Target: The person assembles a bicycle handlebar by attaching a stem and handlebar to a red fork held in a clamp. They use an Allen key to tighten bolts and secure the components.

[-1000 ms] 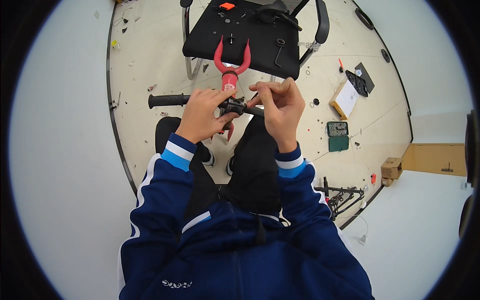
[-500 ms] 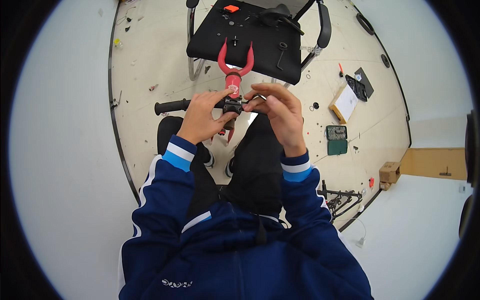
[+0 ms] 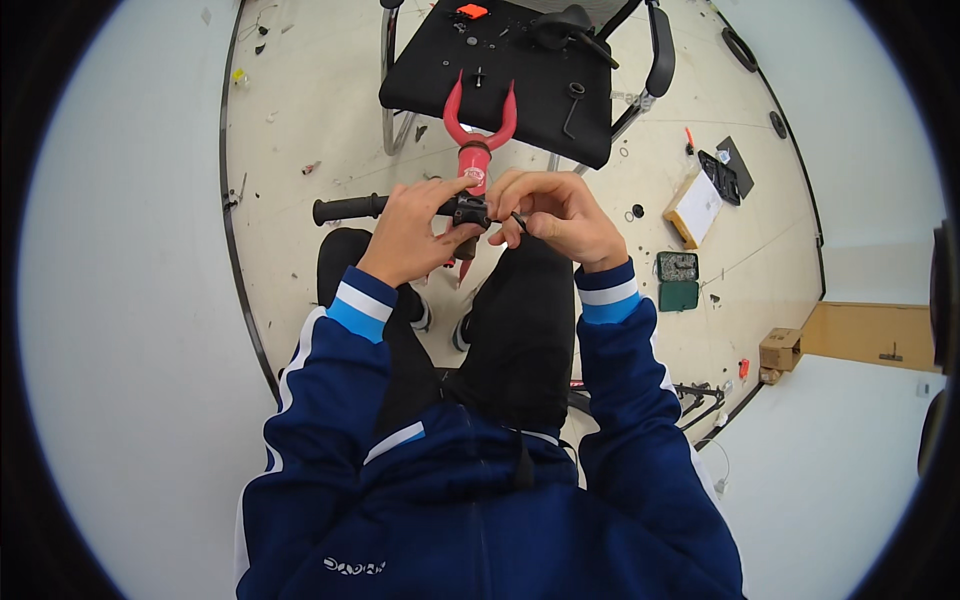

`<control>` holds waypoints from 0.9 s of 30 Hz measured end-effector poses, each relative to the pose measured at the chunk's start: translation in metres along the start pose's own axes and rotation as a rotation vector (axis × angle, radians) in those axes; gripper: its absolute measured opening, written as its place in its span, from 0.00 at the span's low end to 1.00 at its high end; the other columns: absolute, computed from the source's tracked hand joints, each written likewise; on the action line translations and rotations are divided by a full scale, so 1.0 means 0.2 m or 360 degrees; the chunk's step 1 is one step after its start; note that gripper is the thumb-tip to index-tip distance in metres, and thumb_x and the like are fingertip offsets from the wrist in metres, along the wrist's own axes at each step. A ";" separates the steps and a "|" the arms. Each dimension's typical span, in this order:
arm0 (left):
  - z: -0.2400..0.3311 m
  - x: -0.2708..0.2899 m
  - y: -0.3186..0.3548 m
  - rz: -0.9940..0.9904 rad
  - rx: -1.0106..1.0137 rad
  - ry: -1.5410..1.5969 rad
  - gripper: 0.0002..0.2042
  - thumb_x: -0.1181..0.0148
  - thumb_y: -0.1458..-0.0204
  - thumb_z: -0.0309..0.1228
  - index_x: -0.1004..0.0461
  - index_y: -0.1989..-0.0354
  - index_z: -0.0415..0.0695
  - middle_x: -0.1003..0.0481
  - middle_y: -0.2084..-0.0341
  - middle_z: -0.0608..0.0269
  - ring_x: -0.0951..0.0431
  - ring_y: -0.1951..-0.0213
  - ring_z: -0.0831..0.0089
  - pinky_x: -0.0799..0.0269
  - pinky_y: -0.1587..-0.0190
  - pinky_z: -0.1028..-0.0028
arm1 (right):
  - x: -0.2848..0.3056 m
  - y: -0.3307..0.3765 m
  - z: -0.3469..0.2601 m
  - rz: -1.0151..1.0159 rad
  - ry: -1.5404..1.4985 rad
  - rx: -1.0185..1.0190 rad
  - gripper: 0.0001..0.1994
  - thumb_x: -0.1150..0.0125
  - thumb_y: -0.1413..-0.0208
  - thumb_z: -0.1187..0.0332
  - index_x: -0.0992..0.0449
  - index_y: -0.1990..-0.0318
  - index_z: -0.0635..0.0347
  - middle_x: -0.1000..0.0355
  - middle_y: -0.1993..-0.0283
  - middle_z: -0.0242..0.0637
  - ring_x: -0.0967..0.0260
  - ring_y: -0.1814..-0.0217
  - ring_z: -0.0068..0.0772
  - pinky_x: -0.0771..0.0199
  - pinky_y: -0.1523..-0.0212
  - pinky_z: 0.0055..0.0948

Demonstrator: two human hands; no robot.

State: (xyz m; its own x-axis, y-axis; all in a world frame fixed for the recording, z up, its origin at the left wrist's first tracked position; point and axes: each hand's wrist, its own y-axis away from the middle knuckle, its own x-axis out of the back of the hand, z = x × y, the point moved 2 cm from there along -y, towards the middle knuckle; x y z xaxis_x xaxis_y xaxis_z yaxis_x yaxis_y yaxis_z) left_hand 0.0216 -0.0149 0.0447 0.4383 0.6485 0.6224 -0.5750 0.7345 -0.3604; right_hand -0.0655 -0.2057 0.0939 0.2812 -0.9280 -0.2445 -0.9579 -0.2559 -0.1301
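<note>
A red bicycle fork (image 3: 474, 158) points away from me, its two prongs over the edge of the black chair seat. Across it lies a black handlebar (image 3: 347, 209), joined at a black stem clamp (image 3: 470, 211). My left hand (image 3: 408, 232) grips this clamp, fingers on top and thumb on the near side. At the clamp's right side, my right hand (image 3: 570, 215) pinches a thin black bent tool, apparently a hex key (image 3: 519, 222). Its working end is hidden by my fingers. The bar's right part is mostly behind that hand.
The black chair (image 3: 420, 80) ahead carries a bicycle saddle (image 3: 562, 28), an orange piece (image 3: 471, 11) and small metal parts. On the floor at right lie a green case (image 3: 678, 295), a white-topped box (image 3: 697, 208) and a black tool case (image 3: 718, 178). A bicycle frame (image 3: 700, 400) is beside my right arm.
My right hand has turned and lowered, its fingers curling closer against the clamp, with the black tool shifting down. My left hand keeps its hold. The view has shifted slightly.
</note>
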 end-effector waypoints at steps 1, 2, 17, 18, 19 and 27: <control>0.00 0.00 0.00 0.0008 -0.0012 -0.0003 0.27 0.28 0.54 0.37 0.26 0.43 0.49 0.21 0.61 0.59 0.24 0.57 0.60 0.38 0.53 0.66 | -0.02 -0.01 -0.03 -0.0023 -0.0048 -0.0037 0.15 0.33 0.45 0.67 0.23 0.57 0.70 0.26 0.59 0.41 0.25 0.64 0.29 0.20 0.53 0.34; 0.00 0.00 0.00 0.0015 -0.0025 -0.0006 0.27 0.28 0.54 0.37 0.26 0.43 0.49 0.22 0.62 0.59 0.24 0.58 0.60 0.38 0.54 0.66 | -0.02 -0.02 -0.04 -0.0046 -0.0096 -0.0073 0.16 0.31 0.47 0.66 0.22 0.57 0.70 0.24 0.60 0.40 0.24 0.64 0.28 0.21 0.55 0.30; 0.02 -0.02 0.00 0.0058 -0.0049 -0.0064 0.28 0.26 0.56 0.35 0.25 0.44 0.50 0.20 0.60 0.61 0.23 0.58 0.61 0.36 0.53 0.65 | -0.31 -0.09 0.06 0.1393 0.0267 0.0474 0.08 0.32 0.45 0.76 0.25 0.64 0.70 0.26 0.75 0.34 0.26 0.79 0.20 0.26 0.78 0.17; 0.02 -0.02 0.00 0.0046 -0.0038 -0.0070 0.28 0.26 0.57 0.35 0.25 0.44 0.50 0.20 0.59 0.61 0.23 0.58 0.61 0.36 0.52 0.65 | -0.34 -0.09 0.06 0.1551 0.0284 0.0511 0.08 0.31 0.45 0.76 0.25 0.64 0.70 0.25 0.75 0.34 0.26 0.79 0.20 0.26 0.78 0.17; 0.02 -0.02 0.00 0.0044 -0.0033 -0.0062 0.28 0.26 0.57 0.35 0.25 0.44 0.50 0.20 0.59 0.61 0.23 0.57 0.60 0.36 0.52 0.65 | -0.34 -0.10 0.07 0.1593 0.0352 0.0565 0.08 0.31 0.45 0.75 0.25 0.64 0.69 0.25 0.74 0.34 0.26 0.78 0.19 0.27 0.79 0.17; 0.00 -0.01 -0.02 0.0094 -0.0061 0.0146 0.24 0.26 0.60 0.28 0.23 0.51 0.41 0.19 0.60 0.54 0.20 0.57 0.52 0.29 0.53 0.63 | -0.17 -0.05 0.00 0.0920 0.0902 0.0449 0.08 0.38 0.39 0.74 0.21 0.55 0.70 0.23 0.67 0.34 0.26 0.68 0.20 0.28 0.66 0.21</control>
State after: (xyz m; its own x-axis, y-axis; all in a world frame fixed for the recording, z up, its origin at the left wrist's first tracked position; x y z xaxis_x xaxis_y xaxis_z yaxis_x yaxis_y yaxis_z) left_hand 0.0229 -0.0196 0.0445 0.4668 0.7050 0.5339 -0.5758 0.7005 -0.4216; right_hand -0.0660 -0.1713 0.1039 -0.3903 -0.9064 0.1616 -0.8704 0.3061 -0.3855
